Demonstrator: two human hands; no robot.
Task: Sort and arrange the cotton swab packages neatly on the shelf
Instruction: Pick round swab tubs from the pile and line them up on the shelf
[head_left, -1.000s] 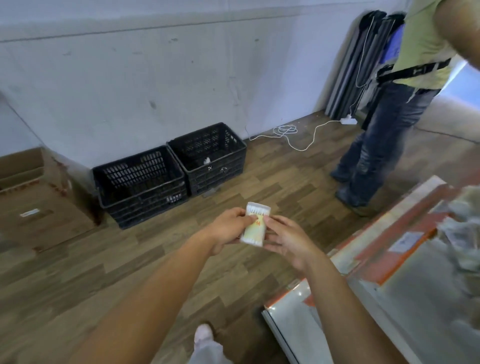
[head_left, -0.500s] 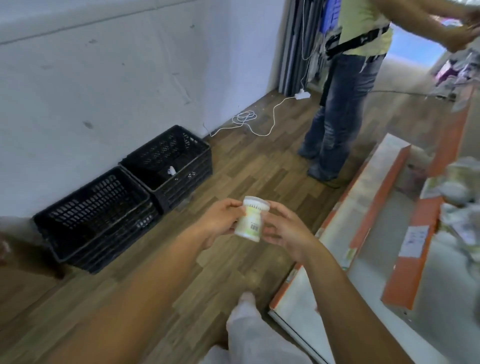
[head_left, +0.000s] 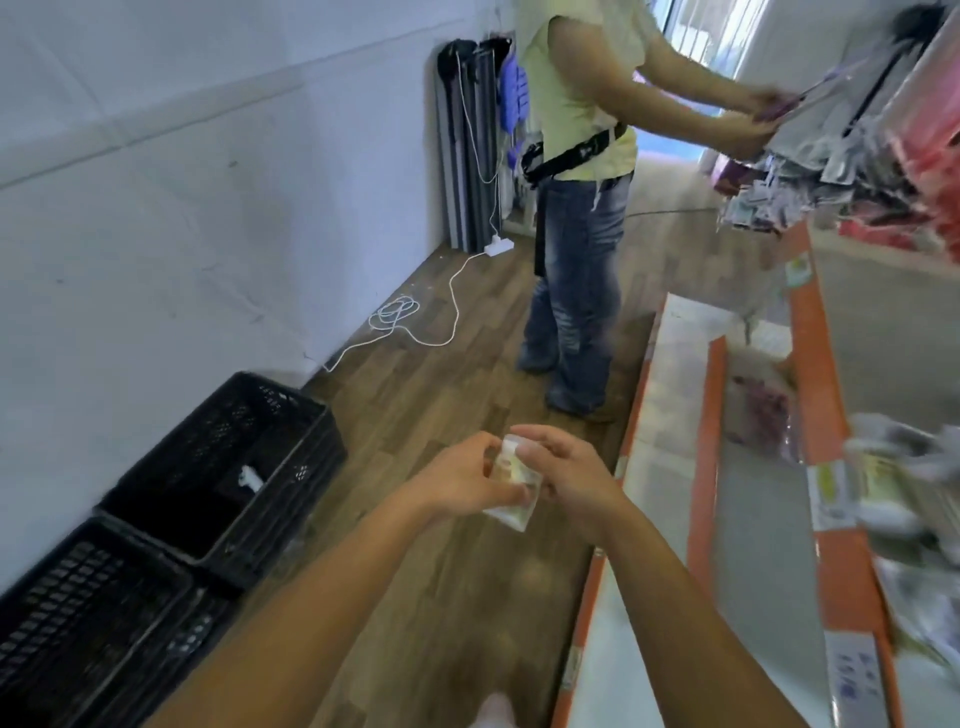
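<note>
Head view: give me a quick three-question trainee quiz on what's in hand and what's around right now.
1. True or false: the cotton swab package lies on the shelf.
2. Left hand, right hand: which holds the package? A) left only B) right only C) both
3. How many black crates stand along the wall?

Key: 1 false, it is held above the floor beside the shelf; 2 C; 3 two.
</note>
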